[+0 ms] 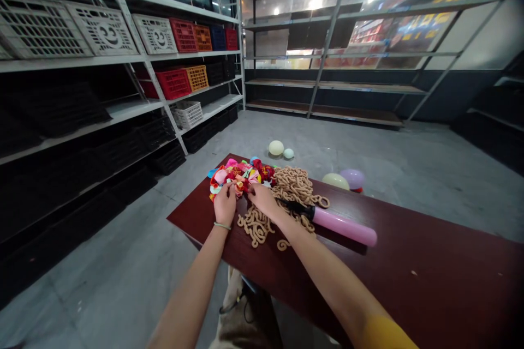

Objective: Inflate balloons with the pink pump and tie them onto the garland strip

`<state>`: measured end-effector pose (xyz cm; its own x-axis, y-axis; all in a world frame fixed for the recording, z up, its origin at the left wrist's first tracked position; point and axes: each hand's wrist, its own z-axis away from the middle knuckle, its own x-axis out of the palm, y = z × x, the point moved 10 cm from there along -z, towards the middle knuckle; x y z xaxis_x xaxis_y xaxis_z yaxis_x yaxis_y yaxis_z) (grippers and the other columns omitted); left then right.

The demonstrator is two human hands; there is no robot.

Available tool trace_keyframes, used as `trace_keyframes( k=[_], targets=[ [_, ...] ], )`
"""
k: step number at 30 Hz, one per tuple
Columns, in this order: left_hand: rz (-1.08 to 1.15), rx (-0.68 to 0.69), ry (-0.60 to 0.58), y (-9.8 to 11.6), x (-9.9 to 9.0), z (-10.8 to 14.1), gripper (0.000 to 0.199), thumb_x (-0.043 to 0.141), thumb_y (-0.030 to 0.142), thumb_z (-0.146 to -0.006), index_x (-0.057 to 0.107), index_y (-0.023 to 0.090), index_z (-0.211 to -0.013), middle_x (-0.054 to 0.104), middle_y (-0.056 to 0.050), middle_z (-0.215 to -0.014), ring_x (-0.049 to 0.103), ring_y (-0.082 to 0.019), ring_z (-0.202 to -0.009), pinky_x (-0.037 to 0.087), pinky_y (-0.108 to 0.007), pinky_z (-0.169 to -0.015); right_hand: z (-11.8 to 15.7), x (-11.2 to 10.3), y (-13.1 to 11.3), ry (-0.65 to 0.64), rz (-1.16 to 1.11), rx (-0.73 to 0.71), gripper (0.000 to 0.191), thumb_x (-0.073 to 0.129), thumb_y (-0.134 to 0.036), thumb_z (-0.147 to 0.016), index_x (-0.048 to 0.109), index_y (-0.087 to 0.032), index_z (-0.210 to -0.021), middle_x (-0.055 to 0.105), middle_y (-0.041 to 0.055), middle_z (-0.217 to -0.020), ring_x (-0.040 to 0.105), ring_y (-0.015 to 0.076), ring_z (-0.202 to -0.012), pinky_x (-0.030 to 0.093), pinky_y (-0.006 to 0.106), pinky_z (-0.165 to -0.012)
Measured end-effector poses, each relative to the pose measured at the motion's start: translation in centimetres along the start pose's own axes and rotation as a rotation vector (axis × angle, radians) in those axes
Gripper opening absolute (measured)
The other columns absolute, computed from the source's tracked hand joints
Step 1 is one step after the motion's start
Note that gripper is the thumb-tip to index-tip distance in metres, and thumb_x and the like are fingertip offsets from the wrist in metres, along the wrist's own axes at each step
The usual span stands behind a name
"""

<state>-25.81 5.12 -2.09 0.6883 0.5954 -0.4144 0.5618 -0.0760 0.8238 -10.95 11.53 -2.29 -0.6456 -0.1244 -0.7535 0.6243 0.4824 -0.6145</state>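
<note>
A heap of small colourful pieces (235, 172), pink, red, yellow and blue, lies at the far left end of the dark red table (393, 278). My left hand (225, 204) is at the near edge of this heap, fingers closed on something I cannot make out. Just to its right, my right hand (262, 199) also touches the heap, its fingers bent together; what they hold is too small to name. Curly tan pieces (293, 182) are piled beside and below my right hand. A pink pump (346, 226) with a black end lies right of them.
Pale balloons (275, 148) and a purple balloon (352, 178) rest on the grey floor beyond the table. Shelves with white crates (100, 29) and red crates (173, 83) stand at the left. Another metal rack (327, 54) stands at the back.
</note>
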Motion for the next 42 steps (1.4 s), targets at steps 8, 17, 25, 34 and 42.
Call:
trace_keyframes(
  k=[8, 17, 25, 34, 42],
  targets=[
    [0.067, 0.125, -0.096, 3.5, 1.1, 1.1, 0.033, 0.048, 0.037, -0.095, 0.062, 0.018, -0.118, 0.065, -0.002, -0.073, 0.062, -0.015, -0.063, 0.046, -0.026, -0.066, 1.0, -9.2, 1.8, 0.026, -0.093, 0.014, 0.011, 0.057, -0.015, -0.08, 0.067, -0.018, -0.084, 0.069, 0.0015, -0.081, 0.061, 0.0147, -0.074, 0.044, 0.025, -0.068],
    [0.595, -0.132, -0.549, 11.3, 11.2, 7.7, 0.034, 0.055, 0.05, -0.089, 0.068, 0.019, -0.086, 0.064, -0.003, -0.067, 0.06, -0.016, -0.058, 0.048, -0.026, -0.057, 5.4, -17.6, 2.9, -0.01, -0.086, 0.006, 0.013, 0.059, -0.014, -0.08, 0.069, -0.021, -0.082, 0.069, 0.0003, -0.081, 0.06, 0.0134, -0.073, 0.042, 0.025, -0.07],
    [1.247, -0.725, -0.677, 14.9, 20.1, 13.4, 0.036, 0.06, 0.048, -0.089, 0.066, 0.013, -0.094, 0.072, -0.014, -0.094, 0.07, -0.022, -0.09, 0.055, -0.035, -0.086, 12.8, -22.0, 2.4, 0.21, 0.212, -0.14, 0.012, 0.058, -0.013, -0.084, 0.067, -0.021, -0.086, 0.062, 0.0034, -0.09, 0.055, 0.0173, -0.089, 0.043, 0.031, -0.085],
    [1.286, -0.512, -0.603, 17.2, 21.7, 10.6, 0.033, 0.076, 0.04, -0.075, 0.065, 0.014, -0.092, 0.072, -0.008, -0.089, 0.07, -0.021, -0.089, 0.054, -0.034, -0.084, 17.9, -21.4, 5.3, 0.367, 0.31, -0.129, 0.021, 0.053, -0.02, -0.091, 0.063, -0.024, -0.109, 0.064, 0.0057, -0.107, 0.055, 0.0208, -0.101, 0.046, 0.035, -0.09],
    [1.184, -0.468, -0.531, 13.5, 21.4, 7.4, 0.038, 0.081, 0.038, -0.069, 0.058, 0.017, -0.091, 0.069, -0.003, -0.085, 0.068, -0.016, -0.076, 0.056, -0.033, -0.079, 20.3, -17.7, 9.8, 0.145, 0.482, -0.037, 0.045, 0.058, -0.034, -0.091, 0.053, -0.023, -0.134, 0.06, 0.0093, -0.128, 0.053, 0.0259, -0.113, 0.041, 0.041, -0.095]
  ],
)
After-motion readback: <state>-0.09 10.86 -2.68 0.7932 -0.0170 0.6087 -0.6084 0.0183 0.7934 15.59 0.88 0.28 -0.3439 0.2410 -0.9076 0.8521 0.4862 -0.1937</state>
